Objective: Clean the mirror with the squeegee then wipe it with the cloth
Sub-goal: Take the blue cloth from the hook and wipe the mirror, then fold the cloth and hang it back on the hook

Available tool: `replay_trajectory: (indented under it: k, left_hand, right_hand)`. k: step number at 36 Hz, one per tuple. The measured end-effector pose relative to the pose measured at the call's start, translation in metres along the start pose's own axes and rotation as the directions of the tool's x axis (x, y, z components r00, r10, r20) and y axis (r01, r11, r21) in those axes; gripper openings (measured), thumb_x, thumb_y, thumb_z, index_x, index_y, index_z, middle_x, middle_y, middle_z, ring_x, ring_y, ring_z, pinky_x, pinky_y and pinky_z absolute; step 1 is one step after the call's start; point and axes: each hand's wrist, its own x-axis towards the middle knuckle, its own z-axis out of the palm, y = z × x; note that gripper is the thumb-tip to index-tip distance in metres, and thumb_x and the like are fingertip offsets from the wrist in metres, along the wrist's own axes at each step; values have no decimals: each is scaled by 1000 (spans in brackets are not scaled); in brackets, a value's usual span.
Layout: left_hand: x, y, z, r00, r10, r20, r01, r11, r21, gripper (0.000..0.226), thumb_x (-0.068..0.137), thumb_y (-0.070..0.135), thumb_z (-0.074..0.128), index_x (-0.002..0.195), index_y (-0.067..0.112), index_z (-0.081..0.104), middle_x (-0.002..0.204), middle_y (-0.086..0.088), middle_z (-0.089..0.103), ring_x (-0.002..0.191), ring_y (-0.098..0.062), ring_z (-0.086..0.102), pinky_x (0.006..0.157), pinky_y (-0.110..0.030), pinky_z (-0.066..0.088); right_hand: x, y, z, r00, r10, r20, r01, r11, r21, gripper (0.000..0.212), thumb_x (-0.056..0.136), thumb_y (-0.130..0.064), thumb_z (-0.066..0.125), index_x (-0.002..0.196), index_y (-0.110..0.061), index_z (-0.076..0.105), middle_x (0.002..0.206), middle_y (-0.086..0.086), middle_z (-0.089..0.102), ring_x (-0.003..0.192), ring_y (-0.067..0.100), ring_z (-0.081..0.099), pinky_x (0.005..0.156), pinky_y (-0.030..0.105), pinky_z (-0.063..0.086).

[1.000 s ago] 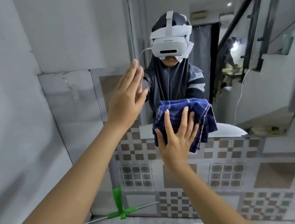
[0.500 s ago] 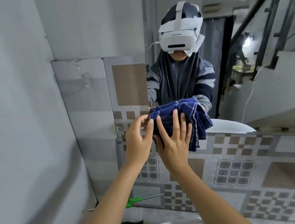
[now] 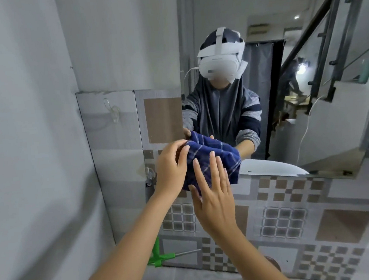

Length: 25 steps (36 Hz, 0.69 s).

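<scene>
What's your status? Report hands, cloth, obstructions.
Left hand gripping the blue checked cloth by its edge. Right hand flat, pressing it at the mirror's lower left corner. Green squeegee set down below. Nothing obstructing.

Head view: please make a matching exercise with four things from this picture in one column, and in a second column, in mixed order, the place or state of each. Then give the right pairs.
Things:
1. dark blue checked cloth
2. green plastic squeegee
3. left hand
4. right hand

Places or states:
A. lies flat, fingers spread, on the lower part of the cloth
B. bunched against the lower left corner of the wall mirror
C. grips the left edge of the cloth with curled fingers
D. set down low by the tiled wall, in no hand

Pairs: 1-B, 2-D, 3-C, 4-A
</scene>
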Motion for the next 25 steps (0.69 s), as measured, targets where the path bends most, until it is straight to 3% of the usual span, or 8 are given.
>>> replay_trajectory:
  k: [4,7,10,12,14,16,21,25]
  left_hand:
    - [7,16,-19,987,118,109,-126,990,66,18,92,12,52,104,6,64,100,-7,65,91,-9,56,81,-3,36]
    - [5,26,-37,965,169,199,-178,984,27,19,92,11,51,104,7,65,97,-5,64,89,-9,57,80,-7,39]
    - [-1,33,-56,937,203,285,-204,979,-25,20,92,11,52,106,9,66,96,-1,63,89,-4,57,82,-10,41]
    - [-4,38,-68,924,221,312,-213,975,-59,20,91,11,53,105,10,66,96,-1,64,91,-6,58,84,-14,44]
    - [-6,43,-78,916,244,318,-228,970,-87,20,90,9,53,105,8,67,97,-6,65,91,-9,60,84,-19,46]
    - [-9,48,-87,914,259,312,-238,965,-106,21,90,10,53,104,5,67,96,-8,66,90,-12,61,83,-22,47]
    - [-14,55,-109,915,293,278,-293,955,-41,19,90,9,54,103,6,67,94,-3,65,87,-5,59,81,-12,44]
    - [-20,47,-126,921,270,281,-292,956,39,18,91,10,52,102,7,66,94,-2,63,86,-4,57,80,-10,43]
  right_hand:
    - [4,-5,-29,1000,20,-11,-18,984,177,55,95,-26,43,146,-18,23,155,12,13,144,24,9,117,39,19]
    - [16,-7,-51,999,37,1,-35,934,355,54,96,-25,41,146,-20,22,156,2,10,145,18,6,117,24,10]
    - [26,-13,-73,993,56,99,-103,819,565,50,97,-33,36,144,-22,24,154,-3,19,143,7,11,114,12,8]
    - [28,-16,-82,980,29,198,-157,722,673,46,98,-26,37,143,-20,27,150,-6,27,140,6,20,114,20,18]
    - [28,-20,-88,959,-14,281,-204,654,728,43,99,-18,37,141,-21,32,145,-6,37,134,7,33,111,26,29]
    - [27,-26,-91,944,-41,328,-245,579,778,37,99,-20,37,136,-22,42,136,-3,51,124,6,47,103,23,38]
    - [22,-41,-98,940,16,341,-307,478,823,18,96,-20,46,108,-20,60,100,0,68,95,13,63,83,32,51]
    - [28,-47,-104,940,-8,342,-286,533,797,12,93,-19,53,100,-21,62,88,-2,68,82,12,63,72,26,51]
